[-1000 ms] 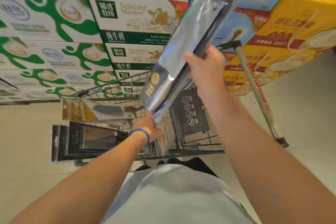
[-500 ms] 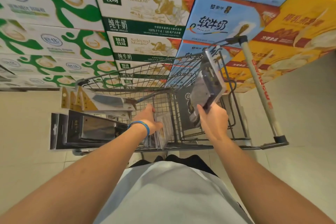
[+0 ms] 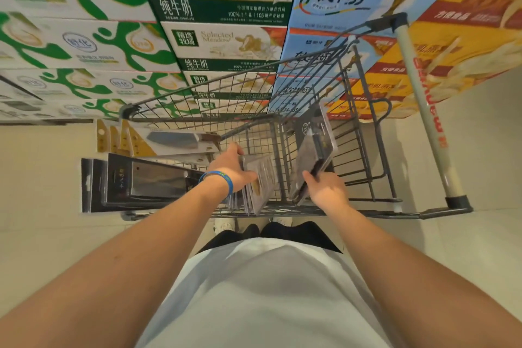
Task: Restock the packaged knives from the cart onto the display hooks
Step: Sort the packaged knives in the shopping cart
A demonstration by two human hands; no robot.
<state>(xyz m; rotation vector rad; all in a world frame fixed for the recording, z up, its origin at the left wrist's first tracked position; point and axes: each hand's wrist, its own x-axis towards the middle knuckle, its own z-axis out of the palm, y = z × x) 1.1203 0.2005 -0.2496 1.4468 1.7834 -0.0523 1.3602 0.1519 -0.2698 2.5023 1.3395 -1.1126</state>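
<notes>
Clear plastic blister-packed knife (image 3: 314, 154), stiff, light and likely slick, gripped at its lower end by right hand (image 3: 327, 191); left hand (image 3: 230, 168) clasps upright packs (image 3: 261, 182) in wire cart (image 3: 421, 104).

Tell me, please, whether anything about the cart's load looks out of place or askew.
Yes: the black knife packs and the pale cleaver packs beside them jut out past the left end of the cart instead of lying inside the basket, so they might slip off. Nothing looks spilled or damaged.

Grey wire cart (image 3: 426, 110) on pale floor (image 3: 42, 234), packaged knives (image 3: 158, 181) inside.
</notes>
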